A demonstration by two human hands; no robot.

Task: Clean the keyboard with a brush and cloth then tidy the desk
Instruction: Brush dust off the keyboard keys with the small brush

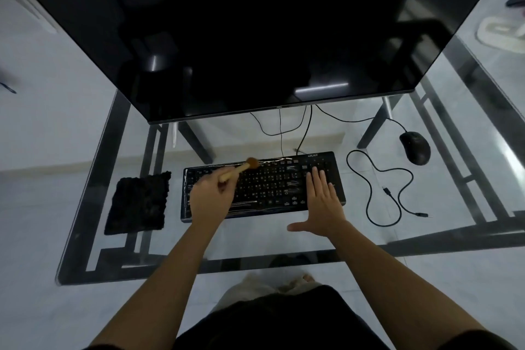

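We see left hand (pixel 208 193) fingers gripping brush (pixel 240 168), bristles on keyboard (pixel 262 186) far edge; right hand (pixel 322 202) flat, splayed, steadying keyboard's right end; handle crosses keyboard's long axis.

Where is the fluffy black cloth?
In the head view, the black cloth lies flat on the glass desk, just left of the keyboard, near the left hand holding the brush.

Black keyboard (pixel 264 187) flat mid-desk, brush (pixel 241 168) over it, cloth (pixel 138 203) left.
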